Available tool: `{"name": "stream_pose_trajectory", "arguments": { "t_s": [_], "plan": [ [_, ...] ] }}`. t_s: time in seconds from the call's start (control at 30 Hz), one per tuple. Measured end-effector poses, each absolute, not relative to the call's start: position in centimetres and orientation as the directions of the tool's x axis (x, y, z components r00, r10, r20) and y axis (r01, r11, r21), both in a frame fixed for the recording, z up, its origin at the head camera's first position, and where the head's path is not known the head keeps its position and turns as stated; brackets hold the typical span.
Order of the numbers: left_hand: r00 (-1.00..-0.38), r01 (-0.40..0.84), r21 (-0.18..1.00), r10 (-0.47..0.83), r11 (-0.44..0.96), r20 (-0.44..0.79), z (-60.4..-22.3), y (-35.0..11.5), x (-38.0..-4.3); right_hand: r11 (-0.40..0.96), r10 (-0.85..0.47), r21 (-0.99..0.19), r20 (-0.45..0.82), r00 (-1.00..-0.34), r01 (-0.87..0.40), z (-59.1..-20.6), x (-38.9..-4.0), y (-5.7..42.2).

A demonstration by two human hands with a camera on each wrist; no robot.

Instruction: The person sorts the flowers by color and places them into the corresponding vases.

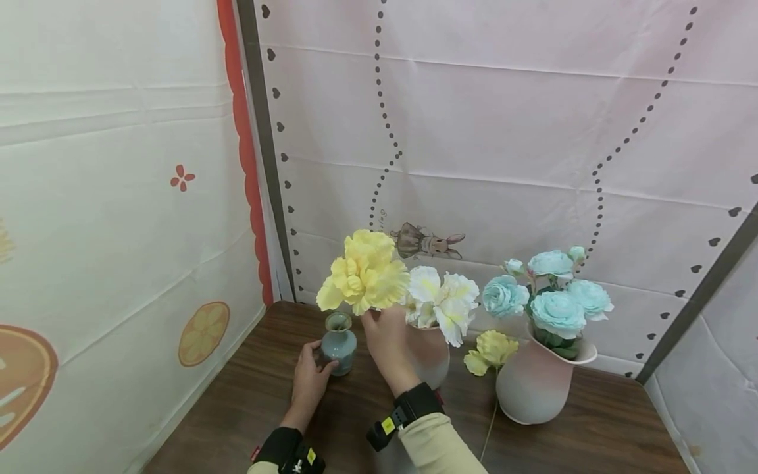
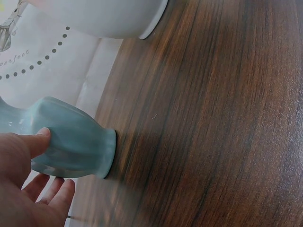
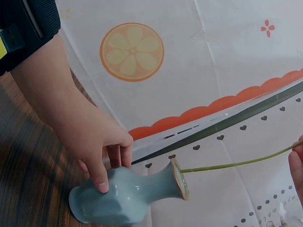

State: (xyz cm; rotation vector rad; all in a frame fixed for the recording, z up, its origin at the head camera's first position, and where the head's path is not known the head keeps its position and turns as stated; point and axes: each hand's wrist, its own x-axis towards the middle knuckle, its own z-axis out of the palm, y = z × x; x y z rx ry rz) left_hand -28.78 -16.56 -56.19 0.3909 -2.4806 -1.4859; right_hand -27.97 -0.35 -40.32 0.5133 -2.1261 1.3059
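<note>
A small blue-green vase (image 1: 339,347) stands on the wooden table, and my left hand (image 1: 310,380) holds its body between thumb and fingers. In the left wrist view the thumb lies on one side of the vase (image 2: 73,137), with fingers beneath. My right hand (image 1: 389,340) pinches the stem of a yellow flower (image 1: 364,275), whose bloom is over the vase. The right wrist view shows the green stem (image 3: 227,165) running from the right fingers (image 3: 297,170) to the vase mouth (image 3: 179,179), its lower end at or inside the opening.
Behind my right forearm stands a pink-white vase (image 1: 432,359) with white flowers (image 1: 443,301). Farther right, a pink-white pitcher (image 1: 535,382) bears turquoise flowers (image 1: 556,313). A yellow flower (image 1: 490,352) lies between them, its stem toward the front. Printed cloth walls (image 1: 503,131) border the table (image 1: 604,428).
</note>
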Motion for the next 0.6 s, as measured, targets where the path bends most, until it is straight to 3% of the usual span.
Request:
{"name": "stream_pose_trajectory", "arguments": {
  "t_s": [0.6],
  "plan": [
    [-0.927, -0.052, 0.858, -0.345, 0.512, 0.150, -56.0, -16.3, -28.3, 0.491, -0.061, -0.634, 0.659, -0.750, -0.597, -40.3, -30.1, -2.2]
  ]
}}
